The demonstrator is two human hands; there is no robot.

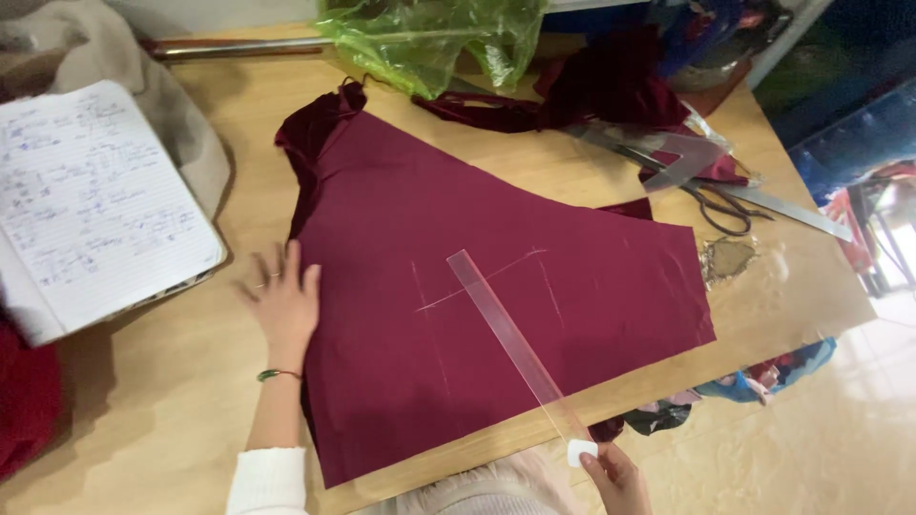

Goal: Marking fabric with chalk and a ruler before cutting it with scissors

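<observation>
A piece of maroon cloth (496,315) lies spread flat on the wooden bench (143,401), its near edge reaching the bench's front rim. The left hand (283,296) rests open and flat, fingers spread, on the cloth's left edge, pinning it down; a green bangle sits at that wrist. The right hand (611,472), at the bench's front edge, is closed on a small white piece of chalk (582,451) and appears also to steady the near end of a long clear ruler (510,339), which lies diagonally across the cloth from upper left to lower right. Several pale chalk lines (482,278) already show on the cloth near the ruler's far end: two or three short upright strokes and one longer slanting stroke. Judged from this, marking is partly done; the cloth shows no cut along those lines, and the chalk is off the fabric at present. A pair of scissors (720,205) lies untouched at the far right, beside a clear set square (687,157) and a metal ruler (792,210), well apart from both hands. More maroon fabric (611,91) is heaped at the back, next to a green plastic bag (429,38). An open notebook (91,205) with handwritten lines lies at the left, near the left hand but not touching it.
</observation>
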